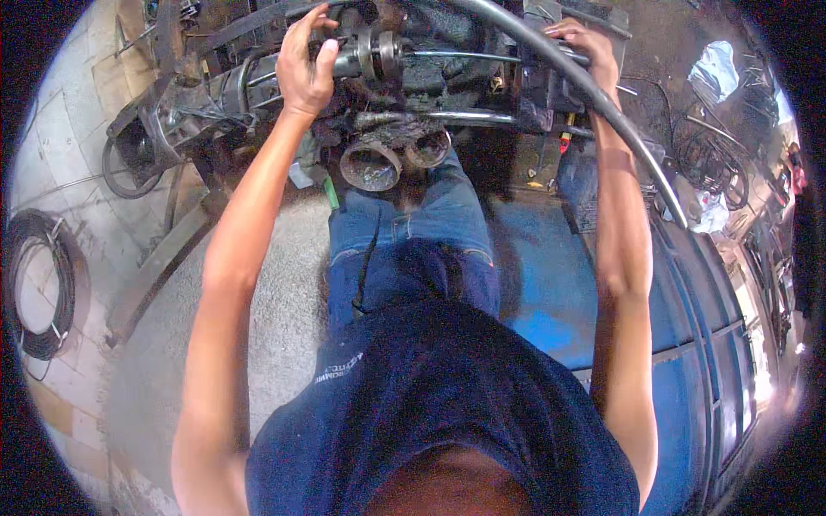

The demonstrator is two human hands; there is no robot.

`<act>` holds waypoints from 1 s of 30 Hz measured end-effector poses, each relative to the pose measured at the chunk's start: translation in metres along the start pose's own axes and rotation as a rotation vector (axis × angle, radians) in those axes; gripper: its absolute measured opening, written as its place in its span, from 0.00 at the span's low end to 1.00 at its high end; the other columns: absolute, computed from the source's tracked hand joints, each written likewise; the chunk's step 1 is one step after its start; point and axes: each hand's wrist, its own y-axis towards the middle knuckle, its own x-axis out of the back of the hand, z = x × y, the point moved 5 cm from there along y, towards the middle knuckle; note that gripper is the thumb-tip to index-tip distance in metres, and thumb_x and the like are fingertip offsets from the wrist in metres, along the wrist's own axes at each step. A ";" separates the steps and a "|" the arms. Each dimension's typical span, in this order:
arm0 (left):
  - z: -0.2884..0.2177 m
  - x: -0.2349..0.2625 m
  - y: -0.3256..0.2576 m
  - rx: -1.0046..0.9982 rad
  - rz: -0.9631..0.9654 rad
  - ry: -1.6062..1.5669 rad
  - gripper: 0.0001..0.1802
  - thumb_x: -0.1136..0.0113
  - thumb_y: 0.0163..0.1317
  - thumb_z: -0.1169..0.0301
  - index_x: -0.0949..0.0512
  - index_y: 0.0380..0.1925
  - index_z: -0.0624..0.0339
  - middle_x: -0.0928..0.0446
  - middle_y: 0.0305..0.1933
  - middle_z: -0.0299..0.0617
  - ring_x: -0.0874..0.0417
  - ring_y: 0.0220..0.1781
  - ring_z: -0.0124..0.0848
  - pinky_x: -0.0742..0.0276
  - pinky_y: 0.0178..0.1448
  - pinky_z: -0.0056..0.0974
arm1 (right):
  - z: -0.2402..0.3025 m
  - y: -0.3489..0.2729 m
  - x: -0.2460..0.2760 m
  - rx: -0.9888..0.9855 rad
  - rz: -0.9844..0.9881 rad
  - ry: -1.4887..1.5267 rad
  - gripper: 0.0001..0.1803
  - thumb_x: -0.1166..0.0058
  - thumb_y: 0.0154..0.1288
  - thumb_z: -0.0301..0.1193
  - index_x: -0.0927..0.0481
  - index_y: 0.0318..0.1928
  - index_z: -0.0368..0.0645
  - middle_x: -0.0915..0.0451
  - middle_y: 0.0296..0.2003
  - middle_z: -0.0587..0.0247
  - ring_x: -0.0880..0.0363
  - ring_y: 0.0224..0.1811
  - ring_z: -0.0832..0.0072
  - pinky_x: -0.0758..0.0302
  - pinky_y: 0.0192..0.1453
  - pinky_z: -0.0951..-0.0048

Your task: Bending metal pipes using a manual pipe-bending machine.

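My left hand (307, 73) is at the upper left, fingers apart and thumb raised, beside a dark metal shaft with round collars (379, 57). It grips nothing that I can see. My right hand (594, 53) is at the upper right, its fingers bent over a dark part of the greasy machine (538, 82). A long grey curved pipe or hose (602, 99) passes in front of that wrist and hides part of the palm, so what the fingers hold cannot be made out. Between the hands runs a thin bright rod (460, 56).
Two round open tube ends (372, 165) face my lap under the machine. A coiled black cable (41, 284) lies on the tiles at left. At right are a large blue metal panel (551, 284), tangled cables (710, 163) and a pale crumpled cloth or bag (716, 70).
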 end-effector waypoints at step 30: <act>0.000 0.013 0.000 0.123 0.073 -0.009 0.37 0.57 0.67 0.44 0.35 0.62 0.66 0.27 0.54 0.58 0.23 0.54 0.50 0.29 0.57 0.49 | 0.046 0.005 -0.031 0.140 -0.039 -0.101 0.23 0.62 0.60 0.31 0.19 0.36 0.22 0.18 0.42 0.41 0.21 0.48 0.57 0.31 0.59 0.66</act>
